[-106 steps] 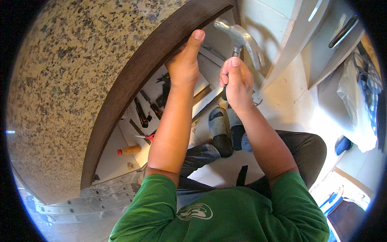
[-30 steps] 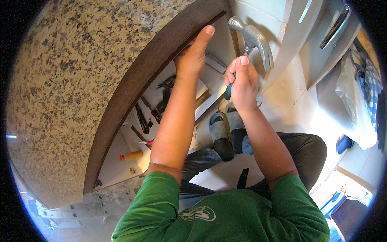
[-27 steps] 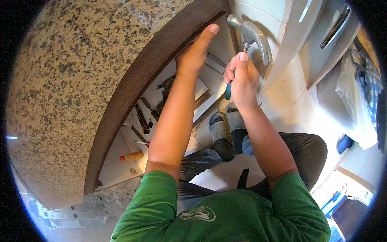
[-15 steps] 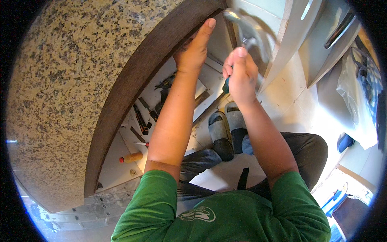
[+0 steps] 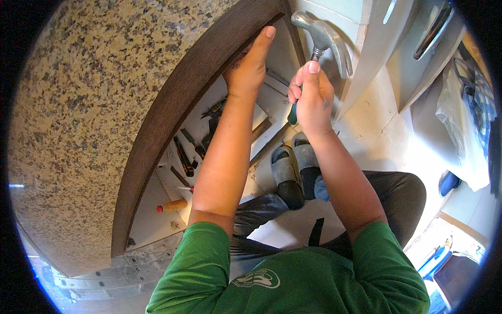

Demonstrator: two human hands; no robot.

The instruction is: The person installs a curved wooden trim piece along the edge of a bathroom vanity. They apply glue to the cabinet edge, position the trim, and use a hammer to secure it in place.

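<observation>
A claw hammer [image 5: 321,39] with a shiny metal head and a dark green grip is in my right hand [image 5: 312,102]. My right fingers wrap round its handle, thumb pointing up toward the head. The hammer head is raised near the far corner of a dark brown wooden frame [image 5: 157,125], apart from it. My left hand [image 5: 248,68] is at the inner edge of this frame, thumb stretched along it. The other left fingers curl out of sight behind the wood.
A speckled granite top [image 5: 94,104] borders the frame on the left. Inside the white cabinet lie a knife-like black tool [image 5: 183,157], pliers [image 5: 214,109] and an orange-yellow handle [image 5: 171,205]. Grey panels [image 5: 384,47] and a plastic bag [image 5: 460,131] stand at the right.
The hammer head, blurred by motion before, now shows sharply in nearly the same place. My left hand has shifted very slightly.
</observation>
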